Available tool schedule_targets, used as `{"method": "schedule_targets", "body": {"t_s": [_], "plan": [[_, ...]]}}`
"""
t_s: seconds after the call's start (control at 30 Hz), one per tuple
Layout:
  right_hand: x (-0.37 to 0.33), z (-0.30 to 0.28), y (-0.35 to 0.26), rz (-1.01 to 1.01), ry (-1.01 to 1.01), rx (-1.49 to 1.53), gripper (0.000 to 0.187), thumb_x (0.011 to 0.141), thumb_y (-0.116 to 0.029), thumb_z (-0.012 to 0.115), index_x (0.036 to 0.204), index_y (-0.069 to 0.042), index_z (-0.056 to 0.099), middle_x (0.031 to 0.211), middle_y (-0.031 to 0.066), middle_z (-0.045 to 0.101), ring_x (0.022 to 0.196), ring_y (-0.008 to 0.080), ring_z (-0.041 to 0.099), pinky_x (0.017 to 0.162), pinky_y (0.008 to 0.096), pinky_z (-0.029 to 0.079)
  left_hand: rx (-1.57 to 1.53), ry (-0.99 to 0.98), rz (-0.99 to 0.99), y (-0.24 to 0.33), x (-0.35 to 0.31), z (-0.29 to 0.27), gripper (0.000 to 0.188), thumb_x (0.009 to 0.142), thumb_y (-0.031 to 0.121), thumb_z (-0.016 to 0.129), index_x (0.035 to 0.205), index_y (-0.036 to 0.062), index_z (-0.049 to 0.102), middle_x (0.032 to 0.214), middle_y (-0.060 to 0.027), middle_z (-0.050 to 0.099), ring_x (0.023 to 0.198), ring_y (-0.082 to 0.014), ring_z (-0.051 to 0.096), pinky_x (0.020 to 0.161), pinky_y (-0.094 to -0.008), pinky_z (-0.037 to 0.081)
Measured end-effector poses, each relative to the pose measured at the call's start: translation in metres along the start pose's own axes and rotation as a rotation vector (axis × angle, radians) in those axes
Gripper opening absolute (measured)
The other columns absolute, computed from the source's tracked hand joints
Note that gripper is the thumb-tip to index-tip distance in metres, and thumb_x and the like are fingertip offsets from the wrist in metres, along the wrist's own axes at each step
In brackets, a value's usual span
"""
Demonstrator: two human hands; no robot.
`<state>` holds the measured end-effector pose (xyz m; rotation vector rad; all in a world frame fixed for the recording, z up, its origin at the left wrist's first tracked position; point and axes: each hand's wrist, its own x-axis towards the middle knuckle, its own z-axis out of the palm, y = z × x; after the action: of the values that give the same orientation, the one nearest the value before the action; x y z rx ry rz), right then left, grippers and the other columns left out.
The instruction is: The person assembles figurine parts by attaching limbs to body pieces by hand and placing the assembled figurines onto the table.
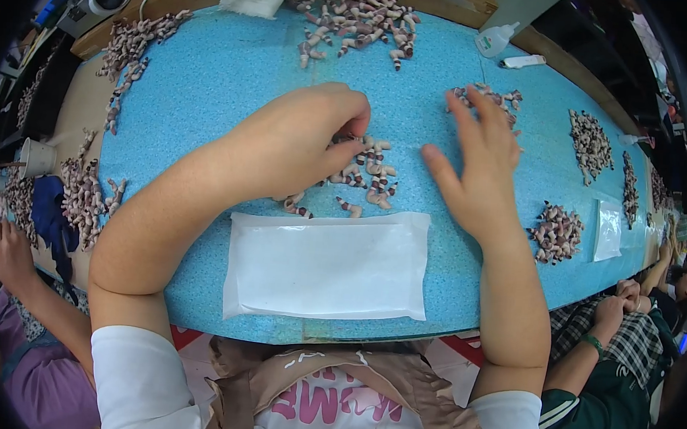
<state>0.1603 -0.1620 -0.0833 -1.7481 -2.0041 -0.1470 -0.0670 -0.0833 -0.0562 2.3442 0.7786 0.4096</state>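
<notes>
My left hand [304, 144] lies over a small cluster of tiny pink-and-white curved pieces [370, 176] on the blue mat [209, 85], fingers curled and pinching at the pieces; whether one is gripped is hidden. My right hand [478, 164] hovers flat just right of that cluster, fingers spread, holding nothing. A flat clear plastic bag [328, 269] lies on the mat in front of me, below both hands.
More heaps of the same small pieces lie at the mat's top [361, 20], left [136, 44] and right [557, 233]. A small glue bottle [495, 40] stands at the back. Other people's hands rest at the left [3, 246] and right [624, 302] edges.
</notes>
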Motion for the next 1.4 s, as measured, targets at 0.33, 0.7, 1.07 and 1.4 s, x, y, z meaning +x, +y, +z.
{"method": "schedule_targets", "body": {"t_s": [0.33, 0.7, 1.07, 1.4], "plan": [[-0.013, -0.022, -0.001, -0.120, -0.104, 0.048, 0.036, 0.079, -0.021, 0.066, 0.109, -0.004, 0.060, 0.111, 0.0131, 0.057, 0.105, 0.0310, 0.052, 0.092, 0.0443, 0.037, -0.156, 0.113, -0.050, 0.008, -0.006, 0.001, 0.016, 0.084, 0.011, 0.064, 0.085, 0.0018, 0.052, 0.062, -0.0020, 0.052, 0.053, -0.0076, 0.047, 0.047, -0.0240, 0.037], [-0.012, -0.021, -0.002, 0.011, -0.126, 0.105, 0.023, 0.073, -0.006, 0.068, 0.096, -0.002, 0.064, 0.093, 0.0123, 0.057, 0.089, 0.0288, 0.056, 0.076, 0.0377, 0.045, -0.564, 0.107, -0.190, 0.003, -0.003, 0.003, 0.016, 0.089, 0.011, 0.059, 0.101, 0.0008, 0.057, 0.076, 0.0011, 0.056, 0.065, -0.0043, 0.047, 0.054, -0.0216, 0.039], [-0.011, -0.037, -0.018, -0.005, -0.184, 0.565, 0.019, 0.078, -0.002, 0.063, 0.096, 0.000, 0.064, 0.084, 0.0127, 0.061, 0.076, 0.0277, 0.059, 0.068, 0.0333, 0.048, -0.039, 0.231, 0.224, -0.012, -0.008, 0.017, 0.020, 0.082, -0.001, 0.055, 0.101, 0.0004, 0.061, 0.086, -0.0105, 0.057, 0.077, -0.0232, 0.057, 0.067, -0.0328, 0.046], [-0.038, -0.041, -0.059, -0.273, -0.447, 0.517, 0.026, 0.065, -0.006, 0.075, 0.090, -0.005, 0.066, 0.076, 0.0061, 0.061, 0.064, 0.0215, 0.056, 0.057, 0.0318, 0.041, 0.374, 0.199, 0.254, -0.015, -0.016, 0.017, 0.016, 0.074, 0.002, 0.060, 0.089, -0.0026, 0.059, 0.083, -0.0145, 0.056, 0.080, -0.0314, 0.057, 0.068, -0.0392, 0.046]]}}
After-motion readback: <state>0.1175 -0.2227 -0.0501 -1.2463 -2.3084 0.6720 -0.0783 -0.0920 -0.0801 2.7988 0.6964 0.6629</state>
